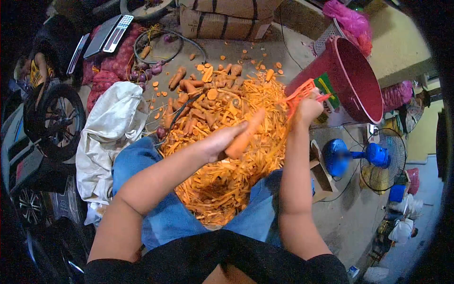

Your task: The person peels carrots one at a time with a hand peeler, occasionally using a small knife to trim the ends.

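Note:
My left hand (pixel 218 144) is closed around the lower side of a thick orange carrot (pixel 247 135), which slants up to the right. My right hand (pixel 309 110) grips a red-orange plastic peeler (pixel 300 93), partly blurred and covered by the fingers. The peeler is apart from the carrot, in front of the bucket. Beneath both hands spreads a large heap of orange carrot peelings (pixel 222 182) between the knees. Whole carrots (pixel 194 113) and cut round pieces lie at the far side of the heap.
A dark red bucket (pixel 295 78) stands at the right, with a blue fan (pixel 378 155) nearer. At left are a white sack (pixel 111 137), red net bags of onions (pixel 111 66) with a scale (pixel 109 35), and a motorbike wheel (pixel 61 120). Cardboard boxes (pixel 222 21) stand behind.

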